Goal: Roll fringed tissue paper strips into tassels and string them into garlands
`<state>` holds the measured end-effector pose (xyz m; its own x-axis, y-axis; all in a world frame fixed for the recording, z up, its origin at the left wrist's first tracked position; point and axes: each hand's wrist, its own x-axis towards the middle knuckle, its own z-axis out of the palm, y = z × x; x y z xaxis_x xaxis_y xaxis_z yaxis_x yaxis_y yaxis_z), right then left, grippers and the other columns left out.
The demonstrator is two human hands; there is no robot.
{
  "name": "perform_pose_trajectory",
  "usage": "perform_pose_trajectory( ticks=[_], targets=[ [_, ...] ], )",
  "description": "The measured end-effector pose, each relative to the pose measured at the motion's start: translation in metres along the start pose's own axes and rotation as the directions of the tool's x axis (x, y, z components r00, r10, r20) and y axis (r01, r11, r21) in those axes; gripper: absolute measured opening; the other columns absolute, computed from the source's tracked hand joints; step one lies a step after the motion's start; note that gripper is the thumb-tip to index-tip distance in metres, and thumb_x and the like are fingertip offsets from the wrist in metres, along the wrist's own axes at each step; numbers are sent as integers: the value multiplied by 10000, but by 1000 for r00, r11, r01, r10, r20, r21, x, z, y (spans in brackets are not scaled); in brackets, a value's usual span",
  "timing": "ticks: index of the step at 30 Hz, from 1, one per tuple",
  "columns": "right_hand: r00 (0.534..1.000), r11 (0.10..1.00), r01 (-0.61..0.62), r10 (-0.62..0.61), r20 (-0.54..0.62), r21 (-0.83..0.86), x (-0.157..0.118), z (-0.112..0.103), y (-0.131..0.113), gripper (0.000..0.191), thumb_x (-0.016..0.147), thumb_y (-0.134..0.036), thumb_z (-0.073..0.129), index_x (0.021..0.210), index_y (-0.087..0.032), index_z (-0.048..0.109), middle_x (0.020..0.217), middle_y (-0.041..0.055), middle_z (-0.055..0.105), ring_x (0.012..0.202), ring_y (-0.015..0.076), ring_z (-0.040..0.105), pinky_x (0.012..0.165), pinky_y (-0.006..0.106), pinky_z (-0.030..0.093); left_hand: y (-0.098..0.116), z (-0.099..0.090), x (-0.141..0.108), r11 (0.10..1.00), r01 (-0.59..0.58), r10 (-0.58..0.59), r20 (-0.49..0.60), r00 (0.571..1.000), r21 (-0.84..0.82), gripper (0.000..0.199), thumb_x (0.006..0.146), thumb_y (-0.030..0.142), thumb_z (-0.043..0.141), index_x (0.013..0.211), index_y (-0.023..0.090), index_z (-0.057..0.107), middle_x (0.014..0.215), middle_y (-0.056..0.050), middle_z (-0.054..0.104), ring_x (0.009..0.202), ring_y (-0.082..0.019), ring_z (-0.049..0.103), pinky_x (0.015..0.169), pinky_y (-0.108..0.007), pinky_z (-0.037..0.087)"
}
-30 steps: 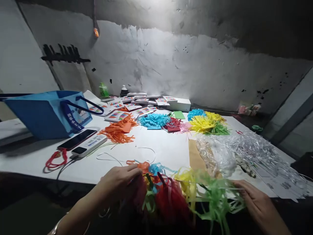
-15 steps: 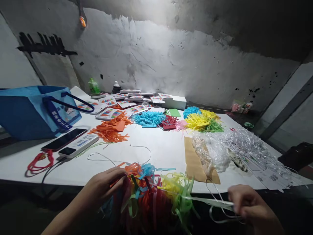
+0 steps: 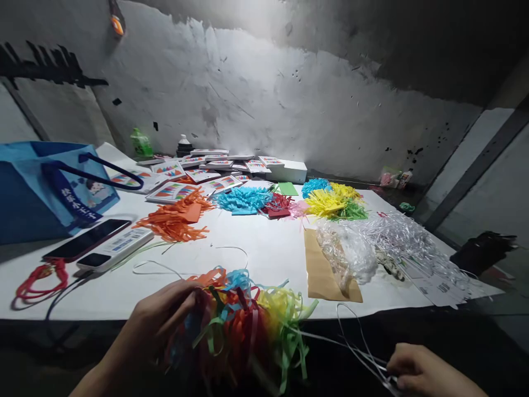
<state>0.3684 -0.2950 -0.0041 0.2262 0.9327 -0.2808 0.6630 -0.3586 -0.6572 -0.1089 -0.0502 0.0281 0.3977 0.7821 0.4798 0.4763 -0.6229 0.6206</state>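
Left hand [image 3: 159,311] pinches the multicoloured tassel bundle [image 3: 248,325] at the white table's [image 3: 268,248] front edge, right hand [image 3: 421,368] clenches white cord [image 3: 319,336], cord-pulling apparently in hand, the next move calling for steady left support

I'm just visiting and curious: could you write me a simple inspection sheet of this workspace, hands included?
Surface: white table, many things spread over it.
Job's things: tassel bundle of coloured strips at the near edge; white string at its right.
Clutter: orange fringe, blue fringe, yellow fringe, flat packs, phone, blue bag, brown sheet partly under clear plastic.
Grips: left grip pinches the bundle's left end; right grip is closed on the string.
Cables: dark cable runs from a white device towards the near edge.
Surroundings: patchy grey wall behind; lower foreground dark, details unclear.
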Motion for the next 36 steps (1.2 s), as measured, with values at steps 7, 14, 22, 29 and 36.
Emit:
perform_pose_trajectory(
  ticks=[7, 14, 22, 29, 36],
  targets=[
    [966, 961, 260, -259, -13, 96, 37, 100, -62, 422, 810, -273, 658, 1230, -257, 693, 1360, 87, 619, 1289, 258, 546, 1125, 385, 374, 3, 5, 1, 999, -47, 47, 28, 999, -3, 281, 967, 458, 529, 956, 224, 685, 885, -39, 756, 796, -199, 710, 730, -238, 532],
    [958, 933, 274, -285, 14, 235, 54, 162, -96, 270, 783, -331, 721, 1036, -240, 745, 1061, 54, 736, 1052, 273, 654, 966, 364, 474, 12, -2, -1, 999, -24, 22, 51, 998, 44, 242, 975, 372, 503, 933, 215, 683, 819, -24, 740, 726, -172, 695, 690, -219, 531],
    [948, 960, 178, -109, -298, 215, 60, 168, -20, 289, 828, -361, 529, 958, -217, 742, 1008, 112, 702, 1002, 322, 660, 815, 422, 539, 6, -1, -5, 998, 44, -46, 57, 997, 34, 314, 967, 456, 514, 941, 201, 695, 873, -49, 758, 789, -188, 704, 716, -219, 527],
    [944, 972, 171, -115, -310, 160, 56, 185, -16, 200, 818, -382, 585, 808, -241, 726, 987, 109, 654, 1028, 345, 574, 992, 548, 386, 2, 2, -7, 996, 81, -81, 33, 996, 24, 371, 949, 532, 531, 963, 200, 697, 905, -45, 761, 807, -197, 706, 743, -231, 528],
    [997, 770, 81, -56, -60, 632, 25, 139, -34, 436, 832, -675, 590, 803, -244, 530, 564, -77, 371, 457, 88, 318, 444, 212, 288, 3, -5, -12, 998, 51, -52, 48, 997, 21, 276, 950, 439, 544, 957, 211, 700, 864, -31, 748, 757, -181, 701, 705, -220, 532]
  ],
)
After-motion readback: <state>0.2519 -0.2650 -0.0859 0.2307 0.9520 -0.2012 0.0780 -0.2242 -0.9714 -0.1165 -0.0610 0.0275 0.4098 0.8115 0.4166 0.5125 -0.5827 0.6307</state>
